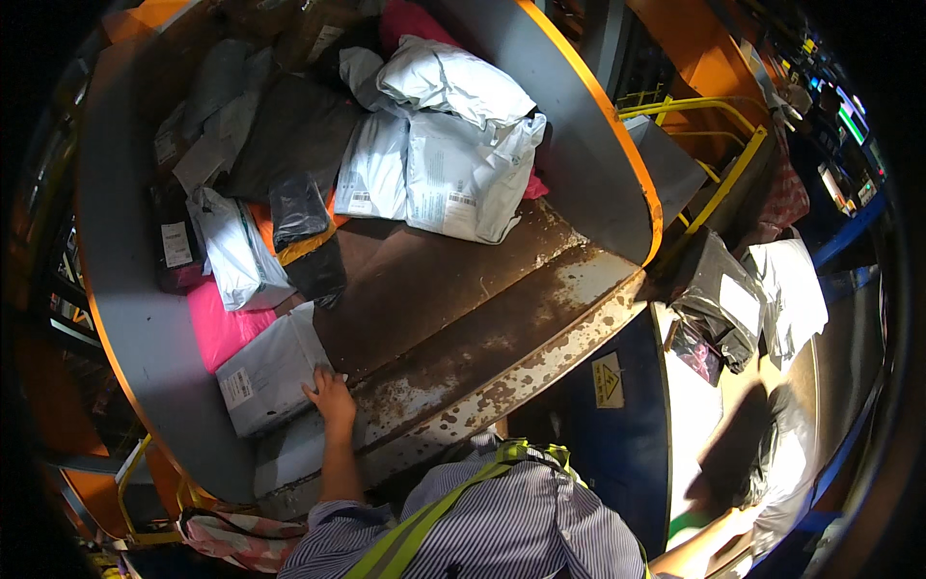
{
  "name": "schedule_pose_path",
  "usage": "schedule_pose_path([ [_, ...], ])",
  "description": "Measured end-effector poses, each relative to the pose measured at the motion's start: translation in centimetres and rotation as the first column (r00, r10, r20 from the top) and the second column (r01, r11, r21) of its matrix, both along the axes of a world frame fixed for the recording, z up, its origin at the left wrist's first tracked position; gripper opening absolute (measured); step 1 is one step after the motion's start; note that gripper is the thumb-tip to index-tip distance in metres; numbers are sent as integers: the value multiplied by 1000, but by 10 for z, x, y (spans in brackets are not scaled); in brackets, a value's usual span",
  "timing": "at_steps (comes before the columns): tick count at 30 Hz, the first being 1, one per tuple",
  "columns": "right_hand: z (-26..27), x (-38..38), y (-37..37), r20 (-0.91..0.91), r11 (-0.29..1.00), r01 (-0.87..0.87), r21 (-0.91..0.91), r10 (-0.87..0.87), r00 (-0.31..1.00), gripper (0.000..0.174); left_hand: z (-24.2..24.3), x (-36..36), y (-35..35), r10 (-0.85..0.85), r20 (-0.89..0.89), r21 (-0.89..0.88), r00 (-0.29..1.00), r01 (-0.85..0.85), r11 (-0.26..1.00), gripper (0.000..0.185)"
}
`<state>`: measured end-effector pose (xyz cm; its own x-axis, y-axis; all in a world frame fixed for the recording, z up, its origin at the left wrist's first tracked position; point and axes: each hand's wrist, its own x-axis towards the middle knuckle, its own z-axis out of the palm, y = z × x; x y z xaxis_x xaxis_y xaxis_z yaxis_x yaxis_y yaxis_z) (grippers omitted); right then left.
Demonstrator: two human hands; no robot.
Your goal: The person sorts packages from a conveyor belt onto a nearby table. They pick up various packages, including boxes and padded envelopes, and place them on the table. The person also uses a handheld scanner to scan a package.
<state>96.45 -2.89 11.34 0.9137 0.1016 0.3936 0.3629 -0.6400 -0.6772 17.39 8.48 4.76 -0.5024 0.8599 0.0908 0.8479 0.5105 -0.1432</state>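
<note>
My left hand [333,396] lies on the right edge of a grey-white mailer parcel [271,373] at the lower left of a large chute; its thumb and fingers are spread, and whether it grips is unclear. My right hand [745,518], far to the lower right, is at the near end of a black plastic mailer bag [774,441] over the bright belt; glare blurs its fingers. A pink bag [224,326] and a white plastic parcel [239,253] lie just beyond the left parcel. White mailers [463,174] are piled farther back in the chute.
The chute has a grey side wall [579,123] with an orange rim and a worn metal lip [499,383]. Black [716,289] and white bags [785,297] lie on the right-hand belt. A blue panel [622,463] with a warning sign stands between. Yellow rails [731,174] are at the upper right.
</note>
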Motion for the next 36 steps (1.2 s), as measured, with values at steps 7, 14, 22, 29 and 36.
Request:
schedule_pose_path([
  [7,-14,-30,16,-3,984,170,-54,-171,985,37,20,-41,12,-300,130,229,945,266,936,5],
  [14,71,-107,92,242,991,70,110,-96,966,36,98,-37,-30,-64,239,588,969,-92,803,5],
  [22,63,-233,193,34,511,-654,558,773,634,29,200,108,-19,-630,455,720,630,157,676,14],
  [29,87,-372,258,-527,-109,-961,253,818,-231,40,165,234,-3,-795,606,491,-33,802,341,10],
  [36,47,-371,215,-588,-184,-929,322,730,-348,51,168,167,3,-594,802,579,-65,-162,799,15],
])
